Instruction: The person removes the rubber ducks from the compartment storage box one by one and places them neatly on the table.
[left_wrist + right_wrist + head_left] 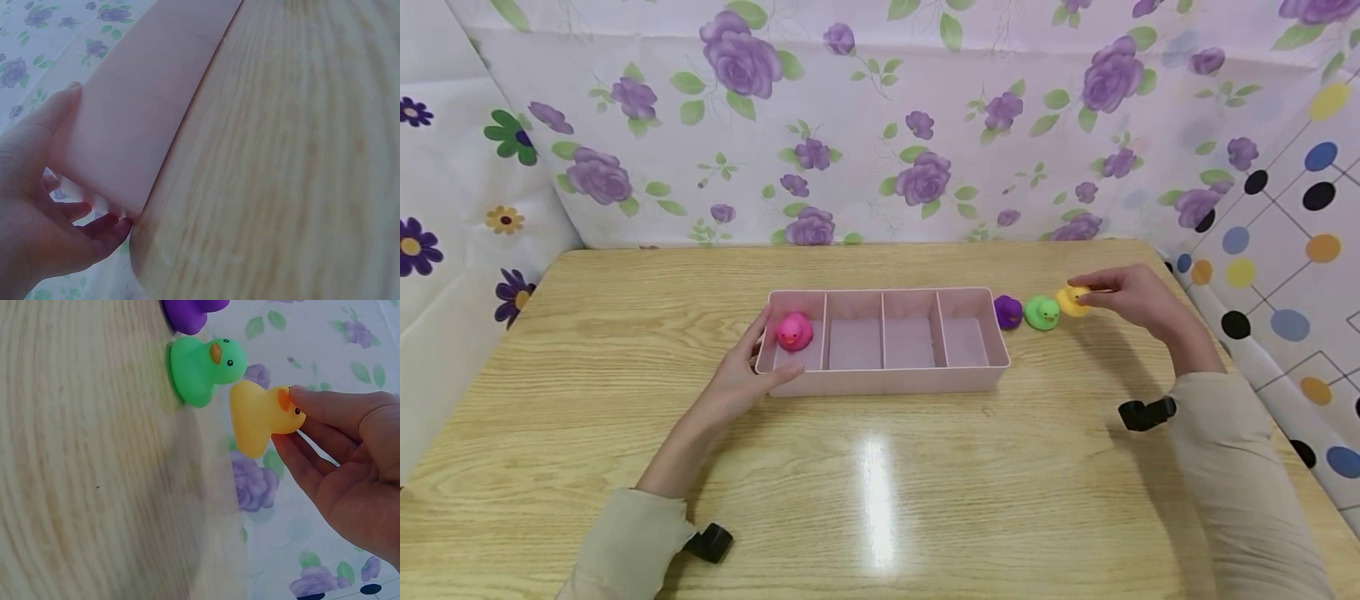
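We see the right hand (1129,293) pinching the yellow duck (1071,304) by its head, thumb to one side and fingers to the other, just beside the green duck (1042,313) on the table (1000,475). Whether the yellow duck's base touches the wood, we cannot tell. At left, the left hand (741,379) grips the left end of the box (880,382), thumb over the near wall, fingers around the end. The pink duck (794,332) sits in the leftmost compartment; the purple duck (1008,312) stands right by the box's far-right end. We judge the pinch the weak point: on so small, rounded a head, a loose thumb could let the duck twist free. A low leftward sweep might topple the green and purple ducks, and a rightward shove from the left hand could drive the box into the purple one.
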`<state>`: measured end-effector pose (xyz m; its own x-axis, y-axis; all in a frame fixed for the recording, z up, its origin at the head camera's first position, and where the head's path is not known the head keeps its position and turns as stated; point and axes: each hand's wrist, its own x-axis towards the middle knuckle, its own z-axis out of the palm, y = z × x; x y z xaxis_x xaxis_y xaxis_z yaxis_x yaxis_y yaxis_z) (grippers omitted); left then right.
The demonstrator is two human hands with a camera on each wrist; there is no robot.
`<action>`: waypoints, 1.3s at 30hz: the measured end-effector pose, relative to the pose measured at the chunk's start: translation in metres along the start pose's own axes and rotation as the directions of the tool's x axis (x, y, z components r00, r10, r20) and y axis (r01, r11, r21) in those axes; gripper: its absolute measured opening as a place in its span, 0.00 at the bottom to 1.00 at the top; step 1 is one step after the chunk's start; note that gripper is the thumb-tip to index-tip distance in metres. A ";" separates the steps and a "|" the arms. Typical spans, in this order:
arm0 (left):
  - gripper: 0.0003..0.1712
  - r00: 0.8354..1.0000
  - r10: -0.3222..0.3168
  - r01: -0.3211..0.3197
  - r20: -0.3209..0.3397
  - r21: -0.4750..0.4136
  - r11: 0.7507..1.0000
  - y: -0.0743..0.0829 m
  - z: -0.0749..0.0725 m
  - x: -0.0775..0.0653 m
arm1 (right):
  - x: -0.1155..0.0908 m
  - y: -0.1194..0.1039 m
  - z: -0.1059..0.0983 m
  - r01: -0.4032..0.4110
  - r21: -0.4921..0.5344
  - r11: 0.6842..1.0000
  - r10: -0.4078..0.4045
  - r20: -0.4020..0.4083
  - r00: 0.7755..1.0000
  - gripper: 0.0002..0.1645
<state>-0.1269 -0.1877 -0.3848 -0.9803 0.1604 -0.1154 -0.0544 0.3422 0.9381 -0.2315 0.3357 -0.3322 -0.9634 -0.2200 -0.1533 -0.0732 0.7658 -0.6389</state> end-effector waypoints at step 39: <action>0.57 1.000 -0.008 0.008 0.001 -0.006 1.000 0.002 0.000 -0.001 | -0.003 0.032 0.009 -0.011 0.070 0.997 0.007 0.054 0.999 0.29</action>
<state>-0.1258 -0.1868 -0.3825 -0.9796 0.1585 -0.1233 -0.0634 0.3383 0.9389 -0.2290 0.3549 -0.3588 -0.9485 -0.2469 -0.1985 -0.0443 0.7239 -0.6885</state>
